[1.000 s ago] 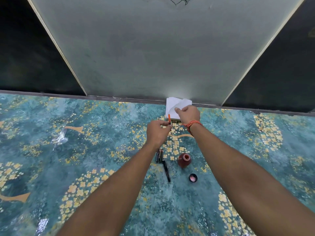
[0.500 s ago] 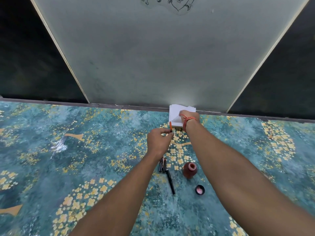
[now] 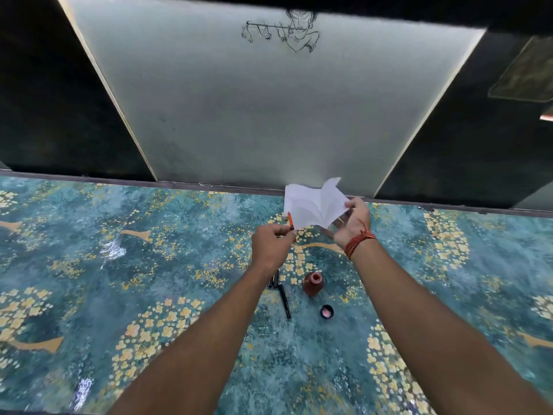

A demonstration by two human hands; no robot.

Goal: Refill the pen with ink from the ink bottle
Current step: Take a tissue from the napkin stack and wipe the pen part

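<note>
My left hand point(image 3: 270, 244) pinches a thin orange pen part point(image 3: 289, 219), held upright above the table. My right hand point(image 3: 353, 224) grips a white tissue point(image 3: 314, 206), lifted and spread open just right of the orange part. Below my hands, the dark red ink bottle point(image 3: 313, 283) stands open on the table. Its black cap point(image 3: 326, 311) lies upside down in front of it. A black pen barrel point(image 3: 284, 300) and two short dark pen pieces point(image 3: 273, 280) lie left of the bottle.
The table point(image 3: 149, 265) has a teal cover with yellow flowers. A pale board point(image 3: 254, 115) with an ink sketch at its top rises behind the table's far edge, between dark panels.
My right hand has lifted the tissue off the table and opened it out. My left hand stays in place with the orange part. The view has tilted upward.
</note>
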